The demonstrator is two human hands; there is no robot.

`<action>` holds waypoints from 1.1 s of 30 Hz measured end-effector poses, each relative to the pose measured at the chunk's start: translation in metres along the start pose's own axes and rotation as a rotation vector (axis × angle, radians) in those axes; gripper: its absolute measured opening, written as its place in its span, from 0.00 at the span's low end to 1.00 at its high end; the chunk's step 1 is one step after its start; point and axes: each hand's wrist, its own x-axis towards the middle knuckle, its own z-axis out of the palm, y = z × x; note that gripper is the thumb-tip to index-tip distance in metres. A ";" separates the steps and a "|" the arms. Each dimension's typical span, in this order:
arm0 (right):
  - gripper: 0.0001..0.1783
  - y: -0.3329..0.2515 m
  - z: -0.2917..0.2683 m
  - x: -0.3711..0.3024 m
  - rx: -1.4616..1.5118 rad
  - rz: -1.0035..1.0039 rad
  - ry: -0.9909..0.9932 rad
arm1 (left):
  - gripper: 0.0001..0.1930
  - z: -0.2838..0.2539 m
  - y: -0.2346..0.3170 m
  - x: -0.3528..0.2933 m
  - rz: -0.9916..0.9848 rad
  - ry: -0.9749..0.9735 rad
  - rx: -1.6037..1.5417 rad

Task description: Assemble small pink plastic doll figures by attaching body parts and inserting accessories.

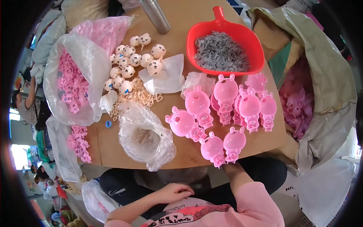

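My left hand (174,192) rests in front of my body, below the table edge. Its fingers are bent together and I see nothing in them. My right forearm (237,177) reaches up to the table's near edge. The right hand (228,165) is shadowed and mostly covered by two pink plastic animal-shaped shells, one (234,140) with round ears and another (212,148) beside it. Whether it grips them is hidden. Several more glossy pink shells, such as one tilted left (181,123), lie just beyond, some overlapping.
A red scoop (258,51) holds many grey metal springs. White printed balls (154,67) lie by cream plastic bits (141,95). A crumpled clear bag (130,130) sits near the front edge. Sacks of pink parts, left (53,87) and right (329,75), flank the table (264,145). A metal cylinder (157,17) stands behind.
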 end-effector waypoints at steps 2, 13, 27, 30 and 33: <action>0.09 -0.008 -0.003 0.001 -0.086 0.018 -0.067 | 0.13 -0.011 0.001 -0.006 -0.003 -0.034 0.057; 0.06 -0.082 0.018 -0.107 -0.904 -0.177 -0.195 | 0.13 -0.021 0.018 0.001 0.162 -0.033 -0.327; 0.08 -0.223 -0.149 -0.083 0.064 -0.229 0.337 | 0.32 -0.009 0.099 -0.028 0.539 0.015 -0.668; 0.10 -0.223 -0.151 -0.085 0.161 -0.214 0.499 | 0.29 -0.012 0.107 -0.022 0.633 0.056 -0.828; 0.10 -0.218 -0.149 -0.083 0.298 -0.341 0.665 | 0.26 -0.011 0.109 -0.020 0.700 0.083 -0.923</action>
